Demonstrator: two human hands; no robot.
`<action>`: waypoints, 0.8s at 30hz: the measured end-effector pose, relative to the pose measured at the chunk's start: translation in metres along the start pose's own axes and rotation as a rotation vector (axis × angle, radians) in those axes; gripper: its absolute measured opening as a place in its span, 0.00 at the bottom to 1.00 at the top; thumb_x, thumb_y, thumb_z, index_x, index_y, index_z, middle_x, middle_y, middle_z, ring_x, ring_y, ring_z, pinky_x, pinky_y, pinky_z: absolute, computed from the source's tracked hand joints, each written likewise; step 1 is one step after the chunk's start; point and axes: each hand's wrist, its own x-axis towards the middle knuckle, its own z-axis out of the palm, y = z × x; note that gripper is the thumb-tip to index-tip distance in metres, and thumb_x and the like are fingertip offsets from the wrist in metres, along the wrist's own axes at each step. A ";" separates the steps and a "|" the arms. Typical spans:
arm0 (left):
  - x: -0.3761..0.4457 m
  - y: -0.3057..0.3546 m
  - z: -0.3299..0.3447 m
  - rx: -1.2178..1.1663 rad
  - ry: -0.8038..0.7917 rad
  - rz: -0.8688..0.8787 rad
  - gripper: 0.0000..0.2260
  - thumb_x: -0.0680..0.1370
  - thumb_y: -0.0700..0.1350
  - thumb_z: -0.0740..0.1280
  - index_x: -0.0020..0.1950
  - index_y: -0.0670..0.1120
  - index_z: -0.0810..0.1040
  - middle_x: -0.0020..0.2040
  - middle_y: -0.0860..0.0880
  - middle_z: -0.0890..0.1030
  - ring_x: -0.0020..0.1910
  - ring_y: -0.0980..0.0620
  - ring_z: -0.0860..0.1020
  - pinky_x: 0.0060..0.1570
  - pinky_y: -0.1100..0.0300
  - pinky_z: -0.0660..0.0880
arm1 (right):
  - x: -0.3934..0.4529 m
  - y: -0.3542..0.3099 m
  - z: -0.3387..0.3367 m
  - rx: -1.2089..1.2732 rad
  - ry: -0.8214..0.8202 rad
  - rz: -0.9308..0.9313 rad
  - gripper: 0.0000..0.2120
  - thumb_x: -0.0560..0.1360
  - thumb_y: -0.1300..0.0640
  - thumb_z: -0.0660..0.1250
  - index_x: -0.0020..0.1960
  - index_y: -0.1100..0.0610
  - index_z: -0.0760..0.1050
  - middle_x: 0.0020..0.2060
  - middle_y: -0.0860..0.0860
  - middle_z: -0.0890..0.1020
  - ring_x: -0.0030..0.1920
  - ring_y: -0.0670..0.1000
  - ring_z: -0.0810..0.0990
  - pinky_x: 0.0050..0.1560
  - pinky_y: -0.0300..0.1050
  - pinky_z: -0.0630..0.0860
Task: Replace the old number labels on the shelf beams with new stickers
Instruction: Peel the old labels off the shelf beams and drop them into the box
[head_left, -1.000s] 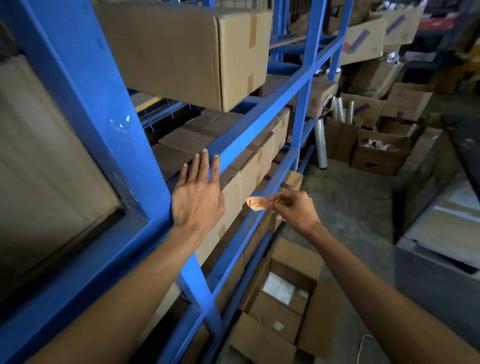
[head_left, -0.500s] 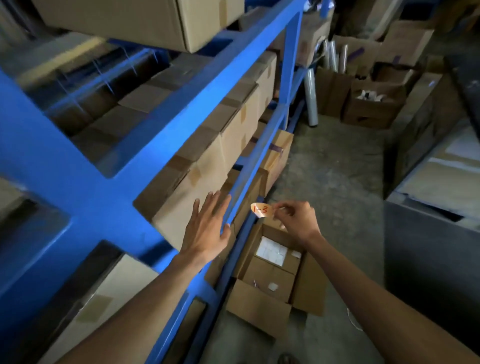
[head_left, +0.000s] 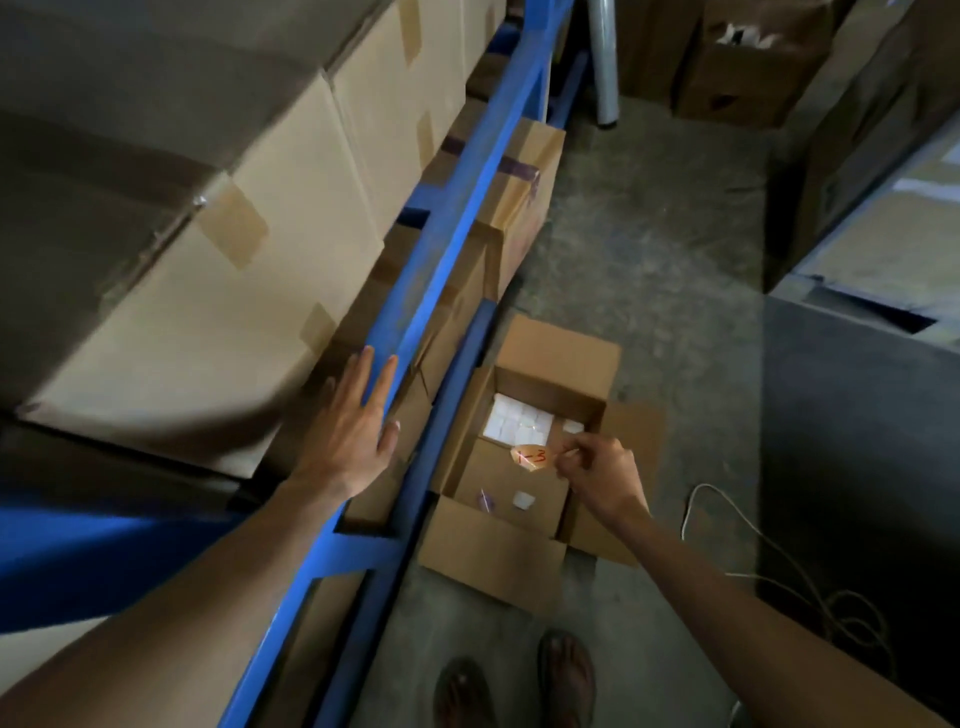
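My right hand (head_left: 602, 480) pinches a small tan label (head_left: 531, 459) with a red number written on it, holding it over an open cardboard box (head_left: 558, 358) on the floor. The box holds several white squares. My left hand (head_left: 349, 435) lies flat with fingers spread against the blue shelf beam (head_left: 447, 228), which runs diagonally from lower left to upper right. The label hangs well to the right of the beam, not touching it.
Taped cardboard boxes (head_left: 249, 291) fill the shelf above and behind the beam. More boxes (head_left: 737, 67) and a film roll (head_left: 605, 62) stand at the far end of the aisle. A dark cabinet (head_left: 857, 441) lines the right side. A cable (head_left: 769, 561) lies on the floor near my feet (head_left: 519, 680).
The view has tilted sharply downward to a lower beam and the floor. My left hand slid down to this lower beam. My right hand dropped with the label to above the open box.
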 end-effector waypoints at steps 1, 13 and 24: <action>0.005 -0.002 0.003 0.004 0.023 0.028 0.33 0.80 0.47 0.62 0.81 0.45 0.48 0.81 0.40 0.49 0.80 0.42 0.50 0.77 0.44 0.54 | 0.004 0.007 0.007 -0.017 -0.014 0.007 0.09 0.72 0.58 0.67 0.39 0.45 0.80 0.37 0.47 0.85 0.42 0.48 0.83 0.45 0.46 0.80; 0.030 -0.012 0.028 0.073 0.113 0.076 0.35 0.73 0.40 0.65 0.79 0.40 0.56 0.79 0.39 0.57 0.78 0.41 0.58 0.73 0.43 0.63 | 0.063 0.024 0.051 -0.212 -0.071 0.006 0.04 0.73 0.49 0.71 0.40 0.43 0.79 0.37 0.42 0.80 0.40 0.45 0.79 0.35 0.38 0.68; 0.028 -0.011 0.031 0.016 0.087 0.045 0.36 0.73 0.39 0.65 0.80 0.42 0.55 0.80 0.41 0.55 0.80 0.43 0.54 0.73 0.43 0.65 | 0.107 0.015 0.069 -0.551 -0.017 0.002 0.10 0.77 0.45 0.64 0.51 0.48 0.81 0.50 0.53 0.83 0.52 0.56 0.81 0.44 0.45 0.73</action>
